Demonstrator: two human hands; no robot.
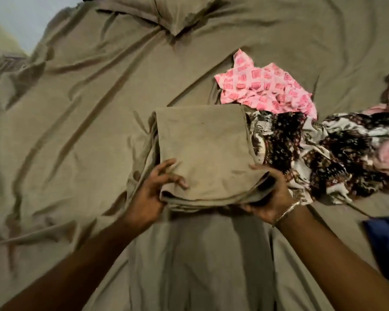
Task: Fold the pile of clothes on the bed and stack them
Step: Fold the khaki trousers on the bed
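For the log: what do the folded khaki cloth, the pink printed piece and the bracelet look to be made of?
Folded khaki cloth: soft matte woven fabric, perhaps cotton; it creases and sags at the held edge. Pink printed piece: thin light fabric, crumpled in sharp small folds. Bracelet: looks like metal, pale with a slight shine; blur leaves it unsure.

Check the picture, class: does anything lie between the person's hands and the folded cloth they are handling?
Nothing visible does. The left hand and the right hand both already grip the near edge of the folded olive cloth. The unfolded clothes, the dark floral garment and the pink printed one, lie to its right.
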